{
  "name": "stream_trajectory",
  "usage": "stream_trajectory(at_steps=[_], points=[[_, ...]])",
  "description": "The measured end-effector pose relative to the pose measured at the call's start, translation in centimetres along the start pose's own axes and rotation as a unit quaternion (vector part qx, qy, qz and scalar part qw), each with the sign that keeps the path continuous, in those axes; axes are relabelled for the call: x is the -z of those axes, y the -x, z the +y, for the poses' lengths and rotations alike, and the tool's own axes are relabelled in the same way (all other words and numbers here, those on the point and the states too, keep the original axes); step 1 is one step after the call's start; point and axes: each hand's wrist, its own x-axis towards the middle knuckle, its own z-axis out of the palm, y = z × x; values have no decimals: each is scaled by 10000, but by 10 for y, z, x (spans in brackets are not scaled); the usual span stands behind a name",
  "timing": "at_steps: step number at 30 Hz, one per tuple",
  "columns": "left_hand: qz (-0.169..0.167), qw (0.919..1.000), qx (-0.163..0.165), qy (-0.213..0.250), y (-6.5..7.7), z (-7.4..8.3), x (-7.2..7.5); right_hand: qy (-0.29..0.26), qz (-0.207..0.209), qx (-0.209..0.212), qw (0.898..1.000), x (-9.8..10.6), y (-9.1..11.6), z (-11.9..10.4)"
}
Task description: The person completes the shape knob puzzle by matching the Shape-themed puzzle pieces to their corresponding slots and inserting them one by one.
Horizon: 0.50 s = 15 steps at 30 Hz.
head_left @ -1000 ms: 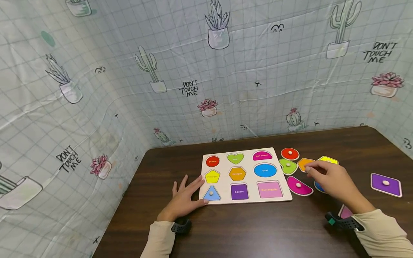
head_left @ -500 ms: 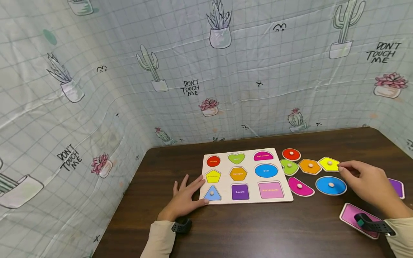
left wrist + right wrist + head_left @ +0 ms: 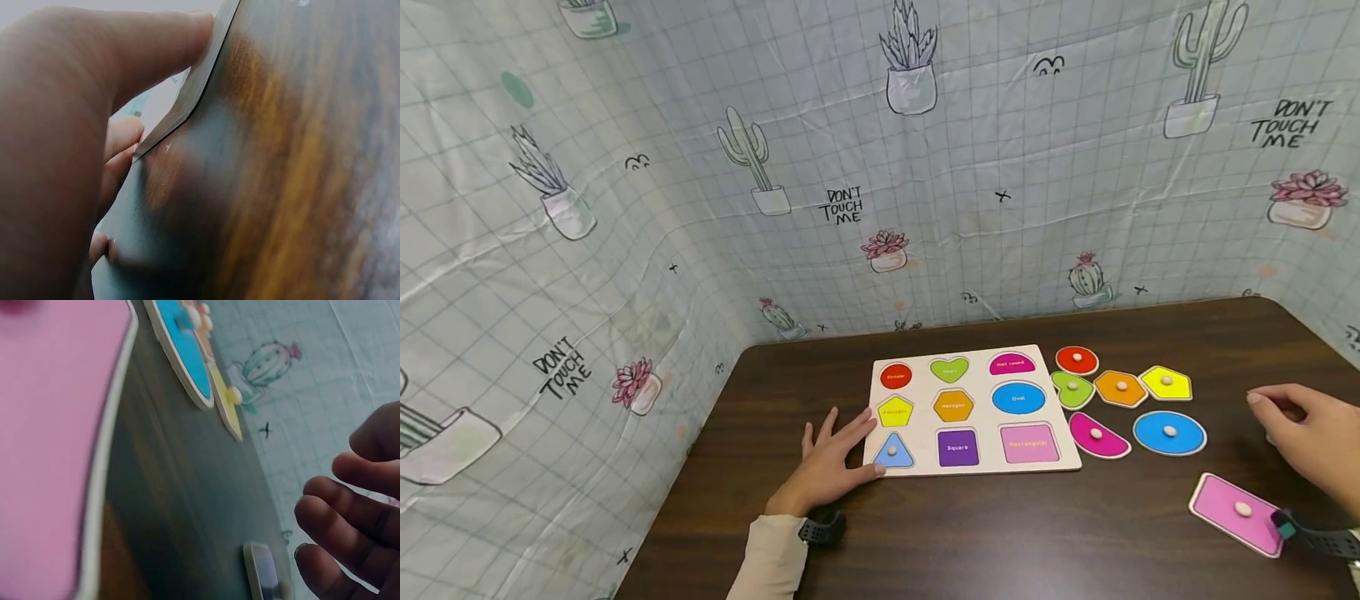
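Note:
My left hand point(image 3: 827, 467) rests at the lower left corner of a white wooden shape puzzle board point(image 3: 985, 462), fingers spread on its left edge and thumb on its front edge. In the left wrist view, the thumb point(image 3: 162, 47) lies along the edge of the board. A light blue triangle piece point(image 3: 901, 457) with a knob sits in its slot. My right hand point(image 3: 1307, 433) hovers at the right of the table, fingers loosely bent and holding nothing. A purple piece point(image 3: 264, 565) lies beyond it in the right wrist view, hidden in the head view.
Right of the board lie knobbed pieces: red circle point(image 3: 1067, 365), green heart point(image 3: 1063, 398), orange hexagon point(image 3: 1108, 396), yellow pentagon point(image 3: 1178, 390), magenta half round point(image 3: 1108, 446), blue oval point(image 3: 1187, 442). A pink rectangle point(image 3: 1217, 504) is nearer. Printed cloth point(image 3: 970, 275) hangs behind the table.
My right hand has moved right, away from the orange hexagon and past the yellow pentagon and blue oval, uncovering them and most of the pink rectangle. My left hand has stayed put.

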Motion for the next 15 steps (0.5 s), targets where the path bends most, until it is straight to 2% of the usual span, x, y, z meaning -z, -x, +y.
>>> stream_trajectory(at_steps=[4, 8, 10, 15], points=[[-4, 10000, 12, -45, -1, 0, 1, -783, 396, -143, 9960, 1, -2, 14], [-28, 10000, 21, -70, -1, 0, 2, -1715, 723, -193, 9823, -1, -1, 31], [-35, 10000, 15, -56, -1, 0, 2, -1810, 866, -285, 9793, -1, -1, 36], [-47, 10000, -9, -49, -1, 1, 3, -1653, 1305, -581, 9758, -3, 0, 47]])
